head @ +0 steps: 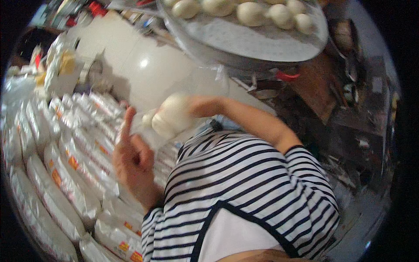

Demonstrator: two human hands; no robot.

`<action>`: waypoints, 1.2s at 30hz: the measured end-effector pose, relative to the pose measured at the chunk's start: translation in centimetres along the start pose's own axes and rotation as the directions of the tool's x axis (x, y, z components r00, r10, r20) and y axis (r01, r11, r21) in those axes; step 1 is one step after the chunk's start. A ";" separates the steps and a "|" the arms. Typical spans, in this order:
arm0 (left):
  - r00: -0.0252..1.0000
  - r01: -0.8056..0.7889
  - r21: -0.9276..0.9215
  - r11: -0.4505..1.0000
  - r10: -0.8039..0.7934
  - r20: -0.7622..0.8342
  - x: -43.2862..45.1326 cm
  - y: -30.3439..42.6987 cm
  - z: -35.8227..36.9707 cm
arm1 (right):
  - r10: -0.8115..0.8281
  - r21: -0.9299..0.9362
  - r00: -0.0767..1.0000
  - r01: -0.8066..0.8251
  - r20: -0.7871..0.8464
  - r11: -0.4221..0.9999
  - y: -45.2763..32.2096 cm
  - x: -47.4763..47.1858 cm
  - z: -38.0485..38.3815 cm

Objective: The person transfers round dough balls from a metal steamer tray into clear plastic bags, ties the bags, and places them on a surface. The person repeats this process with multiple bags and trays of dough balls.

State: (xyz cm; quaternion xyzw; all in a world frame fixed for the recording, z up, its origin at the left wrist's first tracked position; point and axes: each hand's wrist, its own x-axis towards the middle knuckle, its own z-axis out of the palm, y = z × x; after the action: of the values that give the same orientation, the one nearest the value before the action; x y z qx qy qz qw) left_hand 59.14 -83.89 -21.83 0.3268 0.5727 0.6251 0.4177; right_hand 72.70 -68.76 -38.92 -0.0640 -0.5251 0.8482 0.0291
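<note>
In the head view, my right hand [201, 106] is closed around a pale, smooth, rounded piece [176, 113], held in front of my waist. Smaller bulges show at its left end; blur hides whether it is one piece or several. My left hand [134, 160] is to the left of it, index finger raised and the other fingers curled, with nothing visible in it. Ahead of me, several similar pale rounded pieces [252, 14] sit along the far part of a white, perforated-looking tray [248, 41]. What the pieces are made of, I cannot tell.
Many long packages in clear plastic [54, 193], with red and yellow labels, lie in rows on my left. A shiny pale floor [144, 78] stretches ahead. Dark, cluttered wooden boards [314, 88] and other objects stand on the right. A white plastic-wrapped bundle [62, 65] is farther left.
</note>
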 end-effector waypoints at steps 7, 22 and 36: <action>0.993 0.047 -0.136 0.990 -0.061 -0.104 -1.2 0.0 -1.4 | -0.427 -0.702 0.859 0.118 -0.282 0.702 -5.8 -7.3 -1.2; 0.919 0.153 -0.051 0.987 -0.161 -0.360 -2.9 -5.4 1.3 | -0.533 -0.380 0.085 -0.794 -0.842 0.475 -19.2 -38.4 -27.0; 0.857 0.078 -0.058 0.995 -0.096 -0.507 -6.1 -4.8 8.3 | -0.357 -0.015 0.013 -1.000 -0.934 0.003 -28.0 -35.9 -46.9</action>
State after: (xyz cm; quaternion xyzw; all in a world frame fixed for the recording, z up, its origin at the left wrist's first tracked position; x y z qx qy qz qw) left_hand 69.89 -85.66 -25.11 0.1165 0.6658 0.6796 0.2852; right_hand 114.22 -18.82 -31.76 -0.7431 -0.6667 0.0119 -0.0568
